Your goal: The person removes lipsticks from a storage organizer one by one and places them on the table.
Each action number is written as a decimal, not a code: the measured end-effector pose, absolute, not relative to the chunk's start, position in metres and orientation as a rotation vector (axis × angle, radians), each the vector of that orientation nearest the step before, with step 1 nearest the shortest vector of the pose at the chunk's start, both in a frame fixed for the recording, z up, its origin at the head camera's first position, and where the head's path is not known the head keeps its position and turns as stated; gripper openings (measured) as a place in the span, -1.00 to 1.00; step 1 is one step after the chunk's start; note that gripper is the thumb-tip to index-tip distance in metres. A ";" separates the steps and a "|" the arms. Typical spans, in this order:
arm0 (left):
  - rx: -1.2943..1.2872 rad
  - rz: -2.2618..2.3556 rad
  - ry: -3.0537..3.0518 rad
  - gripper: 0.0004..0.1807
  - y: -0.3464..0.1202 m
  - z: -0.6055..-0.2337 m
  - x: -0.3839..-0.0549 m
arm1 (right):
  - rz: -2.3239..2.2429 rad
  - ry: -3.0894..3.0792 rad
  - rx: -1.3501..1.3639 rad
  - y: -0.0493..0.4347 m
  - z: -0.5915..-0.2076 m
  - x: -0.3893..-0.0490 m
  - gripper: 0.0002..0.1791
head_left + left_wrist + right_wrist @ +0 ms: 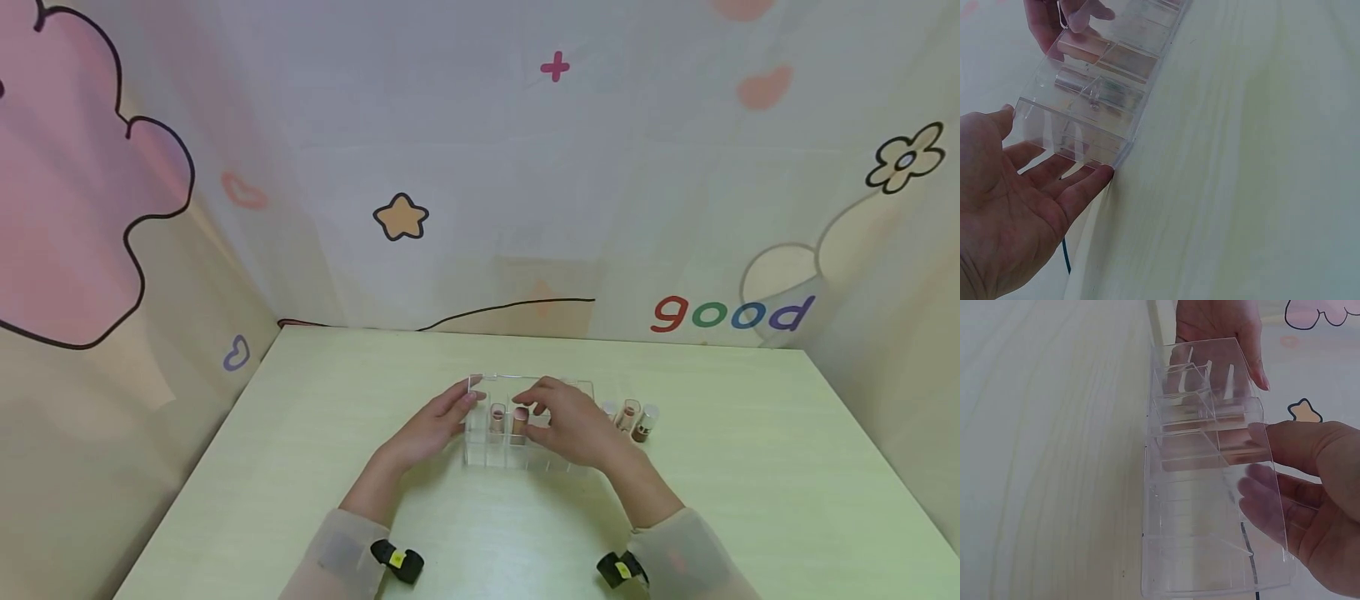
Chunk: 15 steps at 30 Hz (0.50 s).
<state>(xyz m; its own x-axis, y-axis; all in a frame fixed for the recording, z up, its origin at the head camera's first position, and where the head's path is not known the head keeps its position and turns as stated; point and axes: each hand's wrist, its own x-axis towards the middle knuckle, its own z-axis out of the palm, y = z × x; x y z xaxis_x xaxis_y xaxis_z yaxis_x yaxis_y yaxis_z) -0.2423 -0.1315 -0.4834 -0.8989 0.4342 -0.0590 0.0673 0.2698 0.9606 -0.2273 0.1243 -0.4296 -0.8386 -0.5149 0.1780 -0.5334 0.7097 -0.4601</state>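
A clear acrylic organizer (pixel 504 459) with several compartments stands on the pale green table (pixel 750 467). My left hand (pixel 438 423) lies flat against its left end, fingers straight; the left wrist view shows the palm (pixel 1016 206) beside the organizer's wall (pixel 1085 106). My right hand (pixel 562 425) reaches over the organizer from the right and pinches a brown tube (pixel 520 421) standing in a back compartment. A second tube (pixel 497 417) stands just left of it. In the right wrist view the thumb (pixel 1310 447) lies over the rim, the other fingers behind the clear organizer (pixel 1197 550).
Three more small tubes (pixel 630 415) stand on the table just right of the organizer. Patterned fabric walls (pixel 405 217) close in the table at the back and on both sides. Bare tabletop lies in front of the organizer and far right.
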 end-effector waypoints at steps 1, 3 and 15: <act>0.455 1.664 2.236 -0.38 -0.131 -0.483 -0.242 | 0.793 -2.869 0.882 0.124 -0.430 -0.227 -0.67; 0.445 1.662 2.233 -0.38 -0.132 -0.483 -0.242 | 0.790 -2.863 0.889 0.124 -0.430 -0.227 -0.68; 0.450 1.642 2.261 -0.35 -0.131 -0.485 -0.243 | 0.765 -2.848 0.896 0.122 -0.433 -0.227 -0.78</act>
<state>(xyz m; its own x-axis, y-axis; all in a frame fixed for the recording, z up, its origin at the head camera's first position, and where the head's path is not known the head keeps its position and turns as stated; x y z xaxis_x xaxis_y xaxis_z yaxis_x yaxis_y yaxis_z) -0.2431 -0.1308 -0.4849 -0.9026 0.4255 -0.0648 0.0701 0.2939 0.9533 -0.2265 0.1222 -0.4331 -0.8294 -0.5220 0.1991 -0.5516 0.7081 -0.4409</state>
